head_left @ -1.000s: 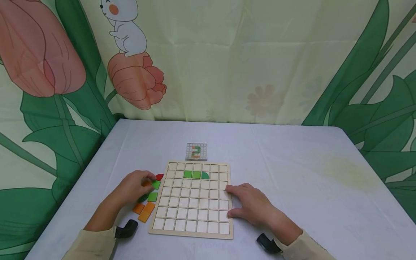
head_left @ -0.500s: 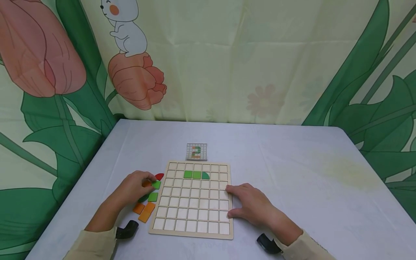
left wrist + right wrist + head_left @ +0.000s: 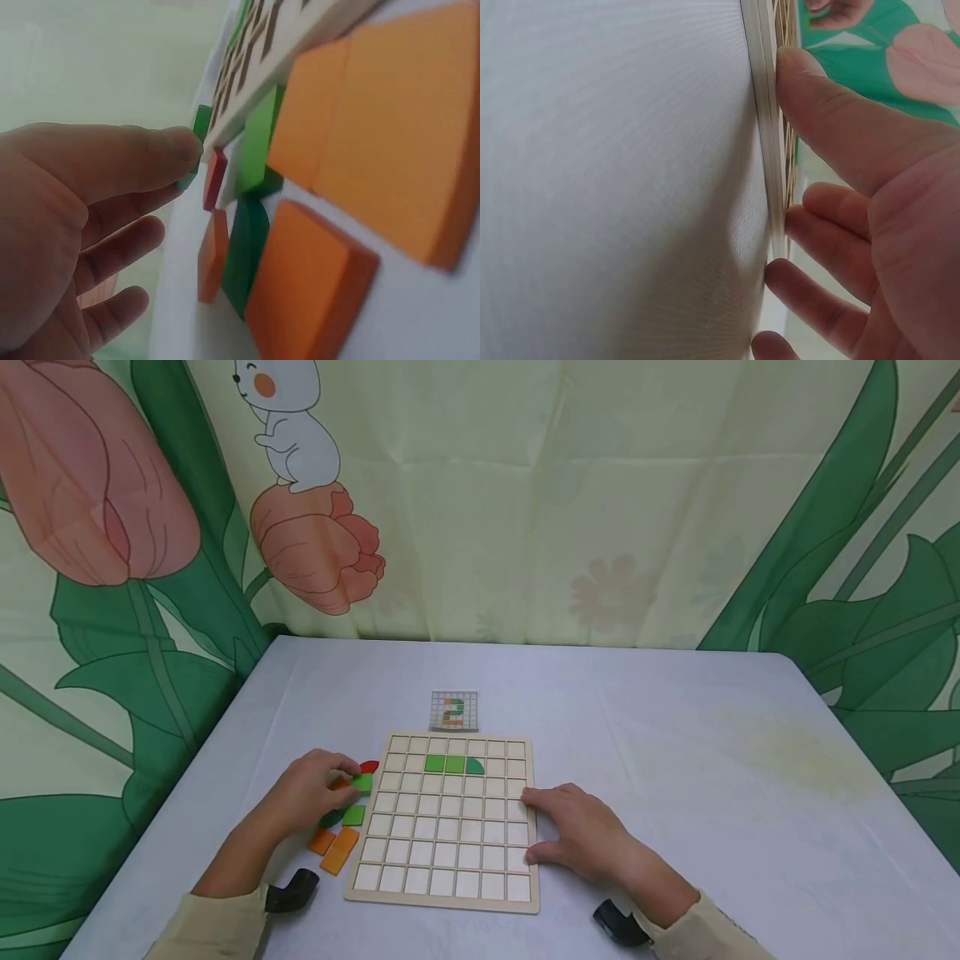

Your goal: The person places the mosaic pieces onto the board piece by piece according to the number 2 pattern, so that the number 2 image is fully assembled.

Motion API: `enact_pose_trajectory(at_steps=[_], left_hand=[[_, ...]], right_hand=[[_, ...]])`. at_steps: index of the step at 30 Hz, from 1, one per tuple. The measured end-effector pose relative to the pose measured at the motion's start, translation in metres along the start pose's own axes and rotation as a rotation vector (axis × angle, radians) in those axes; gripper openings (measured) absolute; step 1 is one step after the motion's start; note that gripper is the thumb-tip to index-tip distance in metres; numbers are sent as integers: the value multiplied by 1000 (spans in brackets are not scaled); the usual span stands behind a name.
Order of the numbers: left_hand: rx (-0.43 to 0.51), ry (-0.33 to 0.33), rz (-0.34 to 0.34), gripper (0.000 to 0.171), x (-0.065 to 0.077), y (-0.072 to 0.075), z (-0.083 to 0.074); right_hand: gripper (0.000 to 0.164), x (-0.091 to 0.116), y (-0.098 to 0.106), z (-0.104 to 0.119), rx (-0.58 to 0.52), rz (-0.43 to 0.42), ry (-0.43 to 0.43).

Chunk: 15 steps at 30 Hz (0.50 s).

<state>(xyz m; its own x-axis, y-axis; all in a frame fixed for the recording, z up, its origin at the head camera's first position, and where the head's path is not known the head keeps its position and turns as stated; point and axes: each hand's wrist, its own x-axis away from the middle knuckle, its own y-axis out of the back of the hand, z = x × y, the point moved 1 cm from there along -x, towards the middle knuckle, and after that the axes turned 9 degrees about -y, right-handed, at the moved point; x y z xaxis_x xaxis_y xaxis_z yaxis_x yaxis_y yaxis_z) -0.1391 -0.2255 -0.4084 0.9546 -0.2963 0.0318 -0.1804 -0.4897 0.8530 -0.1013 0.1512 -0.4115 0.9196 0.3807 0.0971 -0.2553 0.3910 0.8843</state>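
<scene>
My left hand (image 3: pixel 311 793) pinches a green square tile (image 3: pixel 202 120) between thumb and fingers, just left of the wooden grid board (image 3: pixel 442 906). Below that hand lie a red curved tile (image 3: pixel 369 767), another green square tile (image 3: pixel 353 816), a dark green tile (image 3: pixel 246 259) and several orange tiles (image 3: pixel 322 841). On the board, two green squares (image 3: pixel 444 763) and a dark green quarter-round tile (image 3: pixel 475 766) sit side by side in the second row. My right hand (image 3: pixel 581 831) rests at the board's right edge, thumb and fingertips touching the rim, fingers relaxed.
A small pattern card (image 3: pixel 453 711) showing a coloured figure like a 2 lies behind the board on the white tabletop (image 3: pixel 675 760). A printed curtain (image 3: pixel 480 502) hangs behind the table. Black wrist devices (image 3: pixel 292 891) protrude by both sleeves.
My left hand has risen very slightly, and the pinched green tile has shifted a little upward with it. The right hand and the board stay in place.
</scene>
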Motion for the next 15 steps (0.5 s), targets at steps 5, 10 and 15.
enact_pose_trajectory(at_steps=[5,10,15], left_hand=[[45,-24,9,22,-2,0,-8],[78,-43,16,22,-4,-3,-17],[60,-74,17,20,-7,-6,-26]], right_hand=[[69,-1,-1,-1,-3,3,-2],[68,-1,-2,0,-12,12,-9],[69,-1,-2,0,-4,9,-6]])
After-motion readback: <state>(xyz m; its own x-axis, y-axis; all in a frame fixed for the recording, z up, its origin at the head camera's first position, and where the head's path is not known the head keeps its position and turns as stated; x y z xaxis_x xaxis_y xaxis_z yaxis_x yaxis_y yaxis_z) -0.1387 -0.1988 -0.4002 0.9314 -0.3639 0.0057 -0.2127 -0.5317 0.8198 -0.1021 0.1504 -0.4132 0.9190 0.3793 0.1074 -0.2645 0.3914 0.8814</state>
